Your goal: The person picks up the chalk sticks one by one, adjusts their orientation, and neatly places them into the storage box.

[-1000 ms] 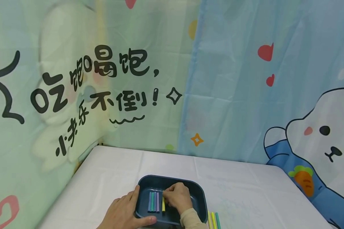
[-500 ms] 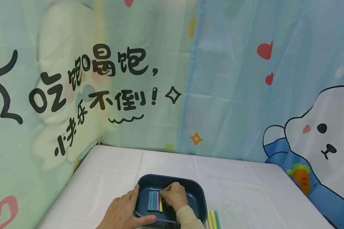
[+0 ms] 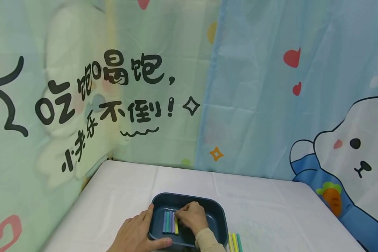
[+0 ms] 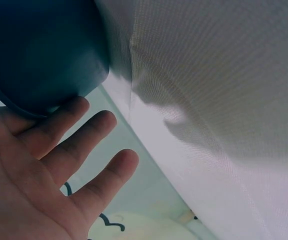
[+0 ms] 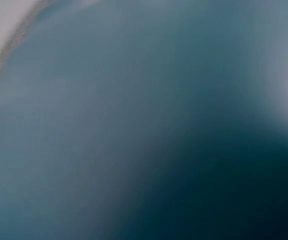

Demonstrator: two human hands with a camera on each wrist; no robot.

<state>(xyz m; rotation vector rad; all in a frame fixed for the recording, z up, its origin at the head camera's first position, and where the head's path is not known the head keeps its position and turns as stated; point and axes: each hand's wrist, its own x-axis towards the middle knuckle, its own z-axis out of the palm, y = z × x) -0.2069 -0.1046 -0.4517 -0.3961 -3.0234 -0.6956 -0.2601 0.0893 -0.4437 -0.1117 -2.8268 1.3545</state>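
A dark blue rectangular tray (image 3: 218,213) stands near the front of the white table. In it several thin, chalk-like sticks (image 3: 167,223) in purple and green lie side by side. At their right end lies a yellow stick (image 3: 176,226); my right hand (image 3: 193,217) pinches its far end, fingertips partly hidden by the hand. My left hand (image 3: 135,229) rests against the tray's left side, index finger along the rim and thumb on the front edge. In the left wrist view its fingers (image 4: 101,182) are straight and spread beside the tray wall. The right wrist view is a blue blur.
Right of the tray, yellow sticks (image 3: 234,241) and a green stick (image 3: 239,241) lie on the white tablecloth (image 3: 264,210). Printed curtains (image 3: 163,147) hang behind and to the left of the table.
My right hand has shifted left with the yellow stick, closing the gap to the purple one beside it. Since half a second ago little differs. My left hand has stayed on the tray.
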